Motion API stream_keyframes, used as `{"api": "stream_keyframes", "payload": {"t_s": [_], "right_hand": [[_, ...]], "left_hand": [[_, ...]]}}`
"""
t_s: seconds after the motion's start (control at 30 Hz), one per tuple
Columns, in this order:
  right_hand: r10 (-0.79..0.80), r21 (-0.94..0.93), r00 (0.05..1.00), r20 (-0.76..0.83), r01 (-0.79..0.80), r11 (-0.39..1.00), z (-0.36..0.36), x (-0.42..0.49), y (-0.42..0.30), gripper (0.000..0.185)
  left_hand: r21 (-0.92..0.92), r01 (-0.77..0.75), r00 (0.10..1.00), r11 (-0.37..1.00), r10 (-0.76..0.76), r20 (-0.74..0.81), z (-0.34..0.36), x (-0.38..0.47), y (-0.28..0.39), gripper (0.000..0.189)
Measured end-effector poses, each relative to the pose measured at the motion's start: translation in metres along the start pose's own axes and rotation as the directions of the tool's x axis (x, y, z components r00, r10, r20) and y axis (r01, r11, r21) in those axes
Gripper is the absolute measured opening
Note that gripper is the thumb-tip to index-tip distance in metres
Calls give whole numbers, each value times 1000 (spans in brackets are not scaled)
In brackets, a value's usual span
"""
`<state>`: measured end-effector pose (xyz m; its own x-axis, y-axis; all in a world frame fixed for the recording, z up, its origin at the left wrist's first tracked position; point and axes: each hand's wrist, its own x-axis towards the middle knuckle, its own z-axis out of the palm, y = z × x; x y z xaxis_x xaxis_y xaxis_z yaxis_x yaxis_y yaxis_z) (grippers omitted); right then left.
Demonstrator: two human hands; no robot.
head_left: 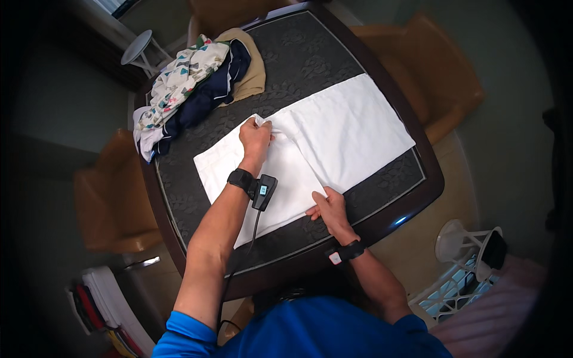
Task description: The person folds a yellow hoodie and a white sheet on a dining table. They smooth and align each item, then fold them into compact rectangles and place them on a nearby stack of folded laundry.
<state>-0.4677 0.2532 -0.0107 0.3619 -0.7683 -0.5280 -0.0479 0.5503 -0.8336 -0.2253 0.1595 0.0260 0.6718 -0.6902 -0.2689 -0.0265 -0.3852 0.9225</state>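
Note:
A white cloth [353, 129] lies spread across the dark table, with a doubled-over layer towards its left half. My left hand [256, 136] pinches the far end of that layer's edge, where the fabric bunches up between the fingers. At the near end of the same edge, my right hand [329, 208] grips the cloth between thumb and fingers. The edge runs slantwise from one hand to the other, slightly lifted near my left hand. Both wrists wear black straps, and a small cabled device [265, 192] sits on the left one.
The dark patterned table [291, 83] has a raised wooden rim. A heap of clothes [197, 80], printed, navy and tan, sits at its far left corner. Brown chairs [416, 76] stand around it. White stools [450, 241] and a stack of folded fabrics [100, 300] are nearby.

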Motion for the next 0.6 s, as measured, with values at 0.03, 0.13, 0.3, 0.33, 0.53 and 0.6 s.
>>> {"api": "stream_keyframes", "payload": {"t_s": [0.03,0.13,0.3,0.33,0.53,0.6], "right_hand": [[-25,-40,1000,-5,25,999,-2,-1,-5,23],[-152,-151,984,-89,138,979,-9,-20,-11,22],[2,-220,1000,-23,-7,975,-31,-15,-9,20],[-14,-219,1000,12,16,976,-32,-13,-12,21],[-267,-149,941,207,300,942,-66,-25,-83,20],[-198,-178,965,174,228,957,-94,-5,-92,19]], "left_hand": [[-4,-23,1000,1000,23,-3,2,6,-1,16],[-83,-69,997,994,72,30,13,10,-11,20],[-121,-4,1000,993,6,12,30,2,-11,17],[-160,-8,1000,987,6,-16,30,2,-8,17],[-394,-187,982,900,172,-74,59,-25,79,14],[-403,-221,974,888,220,-49,87,-22,86,12]]}}
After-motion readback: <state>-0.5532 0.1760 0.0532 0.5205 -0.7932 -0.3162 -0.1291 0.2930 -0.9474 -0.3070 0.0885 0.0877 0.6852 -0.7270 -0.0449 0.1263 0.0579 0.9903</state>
